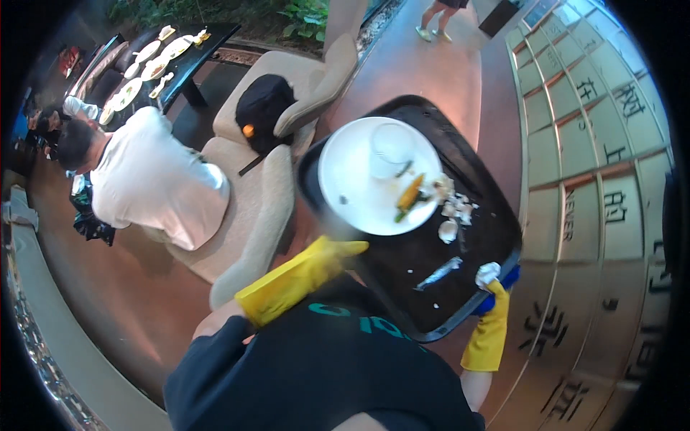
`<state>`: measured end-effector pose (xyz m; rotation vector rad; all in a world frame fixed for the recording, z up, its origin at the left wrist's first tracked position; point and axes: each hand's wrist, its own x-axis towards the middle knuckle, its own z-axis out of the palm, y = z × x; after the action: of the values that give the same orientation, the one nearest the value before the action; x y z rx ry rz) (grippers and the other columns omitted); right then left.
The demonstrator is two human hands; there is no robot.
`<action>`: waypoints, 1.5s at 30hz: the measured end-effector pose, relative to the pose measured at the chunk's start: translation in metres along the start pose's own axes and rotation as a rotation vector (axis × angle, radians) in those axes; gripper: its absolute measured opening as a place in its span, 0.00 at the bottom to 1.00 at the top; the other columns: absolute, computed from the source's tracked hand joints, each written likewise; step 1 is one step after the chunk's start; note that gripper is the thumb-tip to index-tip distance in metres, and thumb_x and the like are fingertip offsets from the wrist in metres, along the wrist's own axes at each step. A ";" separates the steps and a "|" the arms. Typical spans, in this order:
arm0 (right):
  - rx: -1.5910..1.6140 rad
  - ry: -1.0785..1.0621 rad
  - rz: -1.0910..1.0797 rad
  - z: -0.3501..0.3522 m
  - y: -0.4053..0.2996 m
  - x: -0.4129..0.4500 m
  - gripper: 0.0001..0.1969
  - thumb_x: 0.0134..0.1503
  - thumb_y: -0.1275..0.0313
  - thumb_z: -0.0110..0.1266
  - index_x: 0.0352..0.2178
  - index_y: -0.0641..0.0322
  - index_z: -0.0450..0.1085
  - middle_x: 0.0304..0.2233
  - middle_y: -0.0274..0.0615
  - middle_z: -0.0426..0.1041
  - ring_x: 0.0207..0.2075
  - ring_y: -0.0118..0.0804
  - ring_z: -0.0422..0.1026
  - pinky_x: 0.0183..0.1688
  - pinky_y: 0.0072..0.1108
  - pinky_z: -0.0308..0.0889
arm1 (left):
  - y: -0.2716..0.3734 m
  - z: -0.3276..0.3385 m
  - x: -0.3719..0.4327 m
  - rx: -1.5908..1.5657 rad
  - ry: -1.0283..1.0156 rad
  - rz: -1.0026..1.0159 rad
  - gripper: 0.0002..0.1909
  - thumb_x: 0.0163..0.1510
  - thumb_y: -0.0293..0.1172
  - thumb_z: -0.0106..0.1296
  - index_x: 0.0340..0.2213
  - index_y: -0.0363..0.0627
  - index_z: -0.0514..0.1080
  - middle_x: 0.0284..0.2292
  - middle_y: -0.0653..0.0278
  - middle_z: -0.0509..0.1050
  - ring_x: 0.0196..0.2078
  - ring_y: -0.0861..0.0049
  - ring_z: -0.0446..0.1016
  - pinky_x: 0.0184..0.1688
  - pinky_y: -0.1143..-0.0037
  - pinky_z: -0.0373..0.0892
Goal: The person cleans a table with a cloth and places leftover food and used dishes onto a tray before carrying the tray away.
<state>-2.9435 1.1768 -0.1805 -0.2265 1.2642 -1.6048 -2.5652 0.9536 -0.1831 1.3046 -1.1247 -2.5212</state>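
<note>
A black rectangular tray (388, 280) is held out in front of me. My left hand (331, 256), in a yellow rubber glove, is at its left edge, thumb over the rim; blur obscures the other fingers. My right hand (496, 304), also gloved, grips the right rim together with a blue cloth (509, 277) and crumpled white tissue (488, 273). On the tray lies a white round plate (350, 178) with a clear cup (391, 148) and food scraps (411, 193). Eggshell pieces (458, 209) and a torn silvery wrapper (439, 273) lie beside the plate.
Cream upholstered chairs (237, 186) stand at the left, one holding a black bag (264, 110). A person in a white shirt (156, 172) sits there. Dishes cover a dark table (215, 40) beyond. Another person's legs (436, 21) are ahead. A lettered panelled wall (585, 215) borders the right.
</note>
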 end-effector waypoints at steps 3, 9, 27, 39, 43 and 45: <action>-0.183 -0.002 0.027 0.011 -0.023 0.104 0.16 0.49 0.77 0.58 0.41 0.62 0.70 0.36 0.35 0.70 0.37 0.30 0.71 0.44 0.21 0.66 | 0.041 0.013 0.023 -0.132 0.156 0.227 0.18 0.65 0.31 0.45 0.54 0.39 0.69 0.52 0.52 0.71 0.49 0.72 0.74 0.42 0.81 0.74; -0.200 -0.279 0.123 0.084 -0.045 0.304 0.22 0.48 0.75 0.57 0.47 0.67 0.70 0.40 0.43 0.76 0.42 0.39 0.76 0.48 0.25 0.69 | 0.076 -0.041 0.091 0.045 0.422 0.455 0.26 0.48 0.14 0.46 0.51 0.38 0.73 0.46 0.55 0.76 0.47 0.69 0.75 0.48 0.78 0.68; -0.480 -1.114 0.531 0.515 -0.002 0.667 0.15 0.49 0.73 0.58 0.40 0.68 0.74 0.35 0.40 0.78 0.37 0.32 0.76 0.43 0.20 0.67 | 0.173 -0.185 0.184 -1.063 1.074 0.530 0.18 0.53 0.28 0.60 0.44 0.33 0.73 0.40 0.59 0.77 0.40 0.72 0.77 0.44 0.75 0.72; -0.795 -1.463 0.711 0.692 0.101 0.708 0.12 0.42 0.71 0.62 0.30 0.67 0.76 0.28 0.40 0.76 0.28 0.32 0.74 0.33 0.21 0.67 | 0.236 -0.164 0.188 -0.799 1.733 0.556 0.19 0.59 0.31 0.53 0.46 0.25 0.71 0.45 0.52 0.74 0.46 0.67 0.74 0.51 0.72 0.70; -0.588 -1.369 0.814 0.787 0.186 0.699 0.16 0.41 0.73 0.62 0.35 0.70 0.75 0.29 0.42 0.77 0.28 0.34 0.75 0.34 0.23 0.70 | 0.289 -0.275 0.109 -1.065 1.488 0.716 0.21 0.57 0.30 0.55 0.47 0.24 0.71 0.46 0.50 0.75 0.47 0.65 0.75 0.53 0.71 0.70; -0.567 -1.290 0.893 0.878 0.205 0.693 0.13 0.46 0.74 0.61 0.35 0.69 0.77 0.32 0.41 0.78 0.34 0.32 0.77 0.42 0.21 0.70 | 0.303 -0.365 0.051 -1.118 1.498 0.614 0.20 0.56 0.31 0.57 0.45 0.26 0.73 0.45 0.51 0.76 0.41 0.69 0.76 0.45 0.77 0.71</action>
<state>-2.5442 0.1147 -0.2591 -0.7632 0.5471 -0.1200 -2.4013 0.5067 -0.1551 1.4472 0.2327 -0.7850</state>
